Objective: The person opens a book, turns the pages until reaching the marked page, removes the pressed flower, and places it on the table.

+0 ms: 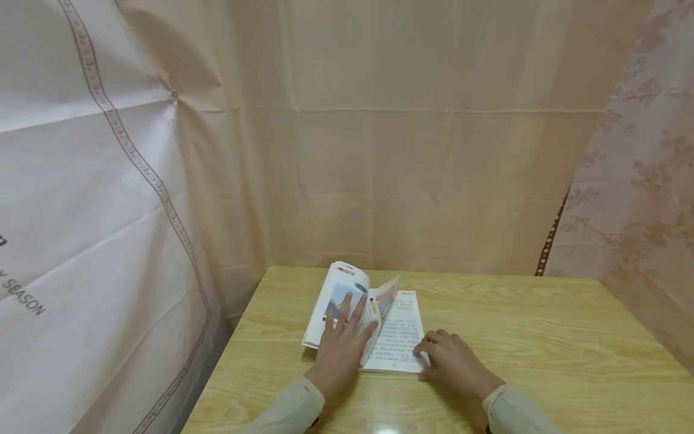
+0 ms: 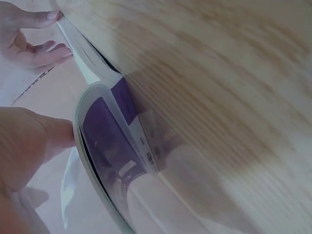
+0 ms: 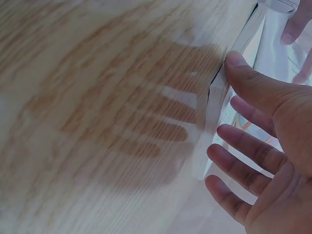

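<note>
An open book lies on the wooden table, its left part raised and curving, its right page of printed text flatter. One leaf stands up near the middle. My left hand rests with spread fingers on the illustrated left page. In the left wrist view, its thumb touches the raised book edge, and the purple cover shows. My right hand is at the lower right corner of the book. Its thumb touches the book's edge, with the other fingers loosely bent and apart over the page side.
The light wooden table extends on both sides of the book. A beige curtain hangs behind it. Pale patterned cloth hangs at the left and the right.
</note>
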The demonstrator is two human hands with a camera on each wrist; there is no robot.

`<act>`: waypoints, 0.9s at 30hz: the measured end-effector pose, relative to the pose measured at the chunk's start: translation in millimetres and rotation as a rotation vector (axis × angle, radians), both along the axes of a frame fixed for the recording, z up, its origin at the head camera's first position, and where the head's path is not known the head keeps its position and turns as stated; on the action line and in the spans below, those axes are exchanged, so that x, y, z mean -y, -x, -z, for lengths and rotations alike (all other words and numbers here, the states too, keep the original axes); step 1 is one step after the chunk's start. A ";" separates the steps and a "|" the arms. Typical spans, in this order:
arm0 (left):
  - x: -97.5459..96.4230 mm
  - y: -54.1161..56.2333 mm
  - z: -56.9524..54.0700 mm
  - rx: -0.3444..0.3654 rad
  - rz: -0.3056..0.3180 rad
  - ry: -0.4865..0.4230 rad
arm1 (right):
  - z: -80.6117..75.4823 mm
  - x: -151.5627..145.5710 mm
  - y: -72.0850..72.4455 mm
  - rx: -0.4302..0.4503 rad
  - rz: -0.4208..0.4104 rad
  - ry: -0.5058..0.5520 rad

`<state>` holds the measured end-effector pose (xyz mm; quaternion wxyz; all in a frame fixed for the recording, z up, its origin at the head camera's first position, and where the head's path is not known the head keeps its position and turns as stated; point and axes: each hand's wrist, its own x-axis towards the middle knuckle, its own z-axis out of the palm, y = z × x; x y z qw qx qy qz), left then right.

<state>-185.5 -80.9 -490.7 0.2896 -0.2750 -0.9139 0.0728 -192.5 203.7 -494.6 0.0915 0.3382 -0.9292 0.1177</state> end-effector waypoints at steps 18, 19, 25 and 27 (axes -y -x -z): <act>-0.8 -0.6 2.4 0.017 0.065 0.144 | 1.1 0.8 4.5 0.026 0.028 -0.008; -1.6 -0.9 1.9 0.010 0.067 0.133 | 0.9 0.7 4.8 0.031 0.027 -0.009; -2.7 -3.0 2.6 0.002 0.053 0.107 | -0.9 -0.4 7.1 0.050 0.002 -0.017; -1.7 -3.8 3.2 0.009 0.037 0.104 | -1.7 -1.7 8.2 0.046 -0.017 -0.015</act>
